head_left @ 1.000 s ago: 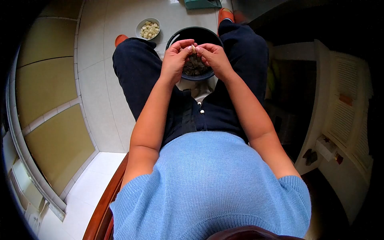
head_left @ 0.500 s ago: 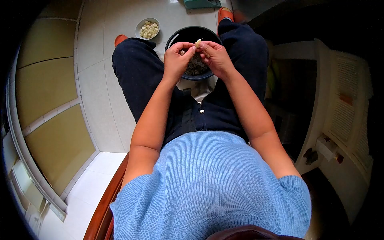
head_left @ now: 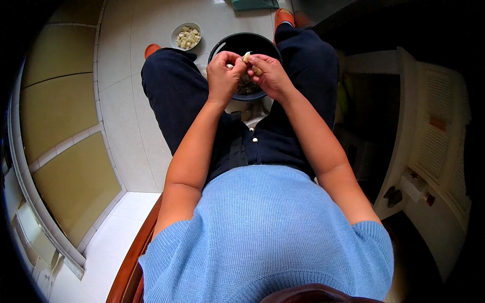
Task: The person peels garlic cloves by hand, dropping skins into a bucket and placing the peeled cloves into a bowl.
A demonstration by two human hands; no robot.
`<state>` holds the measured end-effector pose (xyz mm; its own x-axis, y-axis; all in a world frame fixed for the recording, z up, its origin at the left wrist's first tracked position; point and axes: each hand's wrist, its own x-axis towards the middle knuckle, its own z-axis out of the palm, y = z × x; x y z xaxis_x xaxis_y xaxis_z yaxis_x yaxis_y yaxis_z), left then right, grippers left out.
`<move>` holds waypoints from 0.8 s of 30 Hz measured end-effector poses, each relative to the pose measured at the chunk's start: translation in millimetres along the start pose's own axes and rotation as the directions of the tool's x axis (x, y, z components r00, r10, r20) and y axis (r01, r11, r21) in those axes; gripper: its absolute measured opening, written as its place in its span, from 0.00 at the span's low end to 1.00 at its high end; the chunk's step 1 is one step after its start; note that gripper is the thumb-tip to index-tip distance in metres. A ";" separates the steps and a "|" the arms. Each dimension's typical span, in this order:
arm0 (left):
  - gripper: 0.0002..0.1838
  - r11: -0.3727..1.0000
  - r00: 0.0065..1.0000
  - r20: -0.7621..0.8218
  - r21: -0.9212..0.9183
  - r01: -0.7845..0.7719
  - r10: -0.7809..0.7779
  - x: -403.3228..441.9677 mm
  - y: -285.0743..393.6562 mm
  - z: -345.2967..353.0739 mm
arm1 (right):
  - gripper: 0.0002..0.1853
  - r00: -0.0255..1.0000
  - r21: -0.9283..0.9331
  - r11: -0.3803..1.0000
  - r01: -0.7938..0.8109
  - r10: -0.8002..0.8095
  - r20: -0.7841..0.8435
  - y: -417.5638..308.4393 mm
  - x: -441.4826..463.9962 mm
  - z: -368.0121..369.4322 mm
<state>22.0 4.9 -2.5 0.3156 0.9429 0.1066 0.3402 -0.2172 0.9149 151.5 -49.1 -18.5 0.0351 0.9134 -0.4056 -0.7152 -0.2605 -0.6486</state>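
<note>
Over a dark round bin (head_left: 269,43), my two hands meet with their fingertips together. A pale garlic clove (head_left: 246,57) is pinched between the thumb and finger of my right hand (head_left: 273,77). My left hand (head_left: 221,76) is closed, its thumb and fingertips at the clove's left side. Another whitish piece (head_left: 230,66) shows inside its curled fingers. A yellowish piece (head_left: 257,71) lies under the curled fingers of my right hand; what it is I cannot make out. Dark scraps (head_left: 247,87) lie in the bin, partly hidden by my hands.
A white bowl (head_left: 173,41) of peeled garlic cloves (head_left: 188,38) stands on the tiled floor, left of the bin. My knees flank the bin, with orange shoes (head_left: 284,18) beyond. A teal object (head_left: 255,4) lies at the top edge. Yellowish panels (head_left: 76,187) stand at the left.
The clove and my fingertips have shifted slightly left and down. My right hand has turned a little, so the yellowish piece beneath its fingers shows more.
</note>
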 end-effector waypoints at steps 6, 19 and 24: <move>0.07 1.000 0.999 -0.040 -0.013 0.012 -0.012 4.1 -6.6 0.0 | 0.09 1.000 -0.043 0.999 -0.014 0.014 -0.012 -2.1 -2.0 2.2; 0.08 0.954 0.989 0.039 -0.262 0.149 -0.144 4.4 -3.5 -5.3 | 0.09 0.997 -0.072 0.997 0.004 -0.010 -0.079 -3.3 -1.1 4.0; 0.09 0.983 0.994 0.104 -0.179 0.052 -0.034 5.9 -6.5 -4.6 | 0.09 0.998 -0.119 0.992 0.049 -0.053 -0.036 0.7 1.4 0.0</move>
<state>17.6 13.1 -6.0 0.3944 0.9183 0.0346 0.1924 -0.1193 0.9740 151.0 -47.9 -19.5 0.0983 0.9141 -0.3933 -0.6242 -0.2512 -0.7398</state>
